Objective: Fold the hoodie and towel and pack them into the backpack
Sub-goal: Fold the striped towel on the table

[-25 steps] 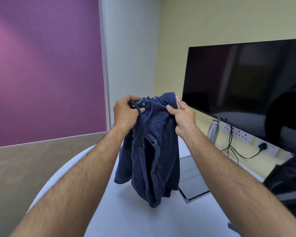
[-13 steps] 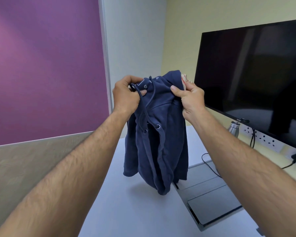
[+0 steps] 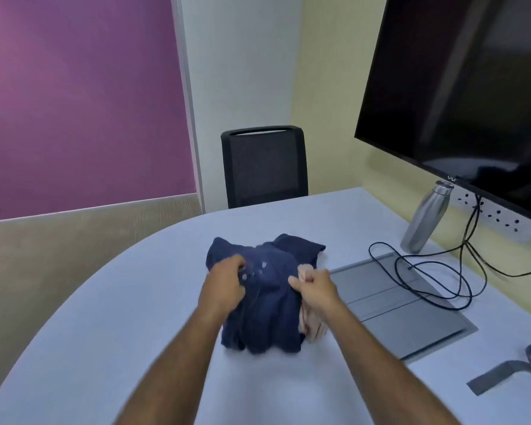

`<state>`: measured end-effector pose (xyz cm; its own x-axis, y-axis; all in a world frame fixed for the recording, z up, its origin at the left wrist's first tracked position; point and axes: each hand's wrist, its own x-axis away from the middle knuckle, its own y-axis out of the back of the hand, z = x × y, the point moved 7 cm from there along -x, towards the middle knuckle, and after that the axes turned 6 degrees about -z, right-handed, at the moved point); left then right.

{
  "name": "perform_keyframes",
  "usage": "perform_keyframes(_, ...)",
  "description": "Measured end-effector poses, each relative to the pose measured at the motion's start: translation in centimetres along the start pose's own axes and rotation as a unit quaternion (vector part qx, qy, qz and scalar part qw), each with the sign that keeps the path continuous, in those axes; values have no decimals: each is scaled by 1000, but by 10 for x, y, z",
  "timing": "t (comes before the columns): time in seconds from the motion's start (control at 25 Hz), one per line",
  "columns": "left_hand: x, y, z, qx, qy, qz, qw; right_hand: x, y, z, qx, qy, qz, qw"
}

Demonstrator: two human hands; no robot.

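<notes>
Both hands' grip clutches the hoodie (image 3: pixel 264 289) on the table (image 3: pixel 105 317), with cable (image 3: pixel 426 271) and bottle (image 3: pixel 425 219) to its right.

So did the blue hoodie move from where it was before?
Yes. The hoodie has gone down: it hung in the air from both hands, and now lies bunched on the white table, beside the grey floor-box lid.

We see the navy hoodie (image 3: pixel 267 302) bunched in a heap on the white bench (image 3: pixel 105 317), a pale pink towel (image 3: pixel 311 325) peeking from under its right edge.
</notes>
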<state>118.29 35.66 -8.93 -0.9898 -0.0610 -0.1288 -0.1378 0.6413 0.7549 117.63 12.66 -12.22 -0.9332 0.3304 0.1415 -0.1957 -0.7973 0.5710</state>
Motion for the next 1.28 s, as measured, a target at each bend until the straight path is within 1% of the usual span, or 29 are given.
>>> perform_keyframes(0.04, 14, -21, 16, -98, -19, 55, 993, 7, -14, -24, 38, -24, 33, 998)
perform_keyframes(0.08, 30, -36, 31, -189, -29, 104, 976, 13, -24, -46, 70, -43, 63, 995)
perform_keyframes(0.12, 45, -48, 46, -242, -22, 144, 959, 20, -32, -63, 89, -56, 85, 991)
perform_keyframes(0.16, 57, -56, 59, -260, 0, 179, 949, 25, -36, -75, 100, -62, 98, 988)
perform_keyframes(0.2, 65, -59, 67, -251, 23, 200, 947, 30, -36, -82, 110, -61, 99, 987)
perform_keyframes(0.24, 68, -59, 71, -233, 47, 206, 949, 31, -32, -87, 115, -55, 85, 988)
perform_keyframes(0.28, 66, -56, 71, -213, 56, 193, 956, 32, -25, -89, 114, -51, 62, 990)
perform_keyframes(0.36, 57, -39, 59, -171, 47, 119, 977, 30, -9, -92, 99, -49, 8, 994)
perform_keyframes(0.44, 46, -23, 37, -114, 11, 29, 993, 24, 6, -97, 85, -50, -29, 995)
perform_keyframes(0.52, 40, -22, 5, -62, -57, -20, 996, 16, 15, -106, 73, -68, -44, 994)
perform_keyframes(0.56, 38, -30, -12, -57, -97, -18, 993, 12, 17, -111, 65, -79, -47, 994)
perform_keyframes(0.6, 38, -43, -29, -74, -136, -2, 988, 9, 18, -116, 47, -91, -48, 994)
perform_keyframes(0.68, 35, -77, -55, -156, -187, 42, 969, 4, 13, -127, -24, -131, -43, 990)
perform_keyframes(0.76, 27, -110, -69, -245, -191, 78, 947, -2, 3, -139, -99, -191, -31, 976)
perform_keyframes(0.84, 19, -132, -72, -300, -171, 98, 933, -10, -12, -152, -155, -245, -10, 957)
perform_keyframes(0.92, 13, -146, -72, -337, -162, 106, 921, -17, -26, -157, -181, -269, 13, 946)
perform_keyframes(1.0, 9, -154, -71, -345, -162, 110, 918, -25, -34, -159, -157, -252, 15, 955)
perform_keyframes(1.12, 9, -158, -69, -337, -161, 112, 921, -32, -28, -160, -105, -219, -32, 969)
perform_keyframes(1.2, 8, -154, -65, -315, -147, 91, 933, -32, -21, -158, -114, -212, -58, 969)
perform_keyframes(1.28, 7, -142, -62, -280, -129, 58, 950, -28, -7, -150, -125, -193, -100, 968)
